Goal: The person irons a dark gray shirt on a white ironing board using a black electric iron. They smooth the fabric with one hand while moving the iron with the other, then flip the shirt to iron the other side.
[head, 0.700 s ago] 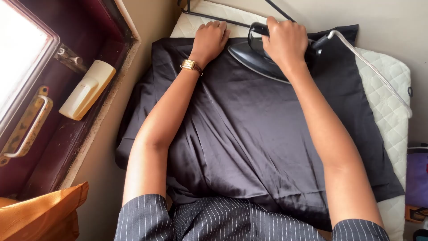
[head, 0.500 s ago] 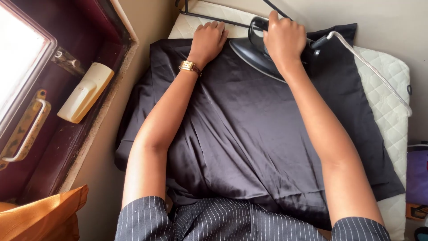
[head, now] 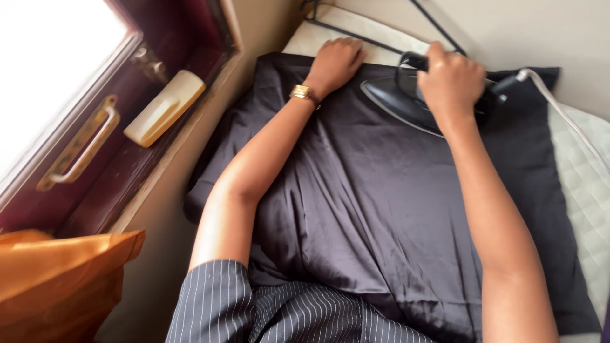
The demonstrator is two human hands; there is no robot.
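Gripping the black iron [head: 413, 101] by its handle, the right hand [head: 452, 79] has its fingers wrapped tight around the grip, knuckles up, and the iron's flat sole sits on the dark cloth [head: 381, 209] near the far end of the padded board [head: 588, 184]. A pale cord [head: 559, 111] runs off the iron's back end, out over the right side of the board's quilted white cover.

Over on the other side, the left hand [head: 337, 62] lies palm down, fingers loosely together and curled a little at the tips, pressing on the far edge of the cloth just beside the iron's pointed nose. A gold watch [head: 302, 94] shows on that wrist. Both forearms stretch out across the cloth, which lies smooth in the middle and creased along the left arm.

Beyond the hands a thin black metal frame [head: 356, 38] crosses the end of the board. To the left stands a dark red window frame [head: 146, 127] with a brass handle [head: 79, 152], and a cream-coloured block [head: 164, 108] rests on its sill. An orange bag [head: 57, 279] sits at the lower left corner, and striped sleeves [head: 222, 298] show at the bottom edge.
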